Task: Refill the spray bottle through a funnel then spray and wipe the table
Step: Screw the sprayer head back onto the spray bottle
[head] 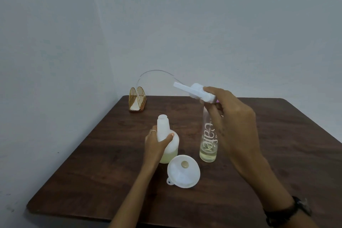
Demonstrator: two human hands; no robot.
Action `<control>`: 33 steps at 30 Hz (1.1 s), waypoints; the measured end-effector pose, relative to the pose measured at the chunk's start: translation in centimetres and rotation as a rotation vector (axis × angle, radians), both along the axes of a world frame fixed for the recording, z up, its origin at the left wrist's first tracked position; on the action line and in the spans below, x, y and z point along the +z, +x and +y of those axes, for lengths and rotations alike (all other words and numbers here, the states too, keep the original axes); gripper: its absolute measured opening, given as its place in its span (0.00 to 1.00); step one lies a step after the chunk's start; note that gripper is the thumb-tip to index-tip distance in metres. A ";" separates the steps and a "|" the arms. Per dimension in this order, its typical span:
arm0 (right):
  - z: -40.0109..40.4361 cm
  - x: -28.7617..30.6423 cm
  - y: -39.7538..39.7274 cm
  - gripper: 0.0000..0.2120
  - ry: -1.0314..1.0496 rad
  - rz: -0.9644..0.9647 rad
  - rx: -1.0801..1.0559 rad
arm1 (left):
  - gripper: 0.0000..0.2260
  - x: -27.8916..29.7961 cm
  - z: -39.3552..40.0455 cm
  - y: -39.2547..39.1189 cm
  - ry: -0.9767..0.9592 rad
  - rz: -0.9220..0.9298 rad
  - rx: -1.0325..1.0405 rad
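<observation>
A white translucent spray bottle (167, 138) stands uncapped on the dark wooden table (277, 144), with a little yellowish liquid at its bottom. My left hand (156, 143) grips it around the neck. My right hand (229, 116) holds the white spray head (196, 92) in the air above the table, its thin dip tube (157, 70) curving away to the left. A white funnel (184, 171) lies on its side in front of the bottle. A clear glass bottle (208, 142) with white lettering and some yellowish liquid stands partly behind my right hand.
A gold wire napkin holder (137, 100) with white napkins stands at the table's far left corner, by the wall. The table's front edge (74, 214) runs close to me. A dark watch (299, 209) sits on my right wrist.
</observation>
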State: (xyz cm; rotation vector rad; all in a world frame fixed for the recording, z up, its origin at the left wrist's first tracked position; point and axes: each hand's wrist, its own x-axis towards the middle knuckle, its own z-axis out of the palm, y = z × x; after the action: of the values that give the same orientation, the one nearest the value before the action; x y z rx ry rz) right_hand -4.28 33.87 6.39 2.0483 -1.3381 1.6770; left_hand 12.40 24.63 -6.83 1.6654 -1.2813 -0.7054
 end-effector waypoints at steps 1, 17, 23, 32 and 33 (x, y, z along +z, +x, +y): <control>0.1 0.1 -0.1 0.08 -0.025 0.014 -0.019 | 0.30 -0.1 0.0 0.0 -0.007 -0.004 0.003; 4.7 2.2 -1.8 0.09 0.052 0.212 -0.156 | 0.27 -0.1 -0.1 -0.1 -0.043 0.043 -0.006; 6.1 2.9 -1.9 0.09 0.001 0.206 -0.179 | 0.26 -0.1 0.1 0.0 -0.046 0.054 -0.014; 5.8 3.2 -2.1 0.09 0.027 0.199 -0.167 | 0.29 0.1 0.1 0.0 -0.013 0.045 -0.013; 5.8 3.2 -2.0 0.09 0.035 0.201 -0.161 | 0.29 0.1 0.1 0.0 -0.013 0.044 -0.014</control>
State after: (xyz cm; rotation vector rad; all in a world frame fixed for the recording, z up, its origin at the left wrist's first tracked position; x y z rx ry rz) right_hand -6.31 39.62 9.55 2.0060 -1.4299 1.3527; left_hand 12.38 24.74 -6.72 1.6232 -1.2652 -0.7370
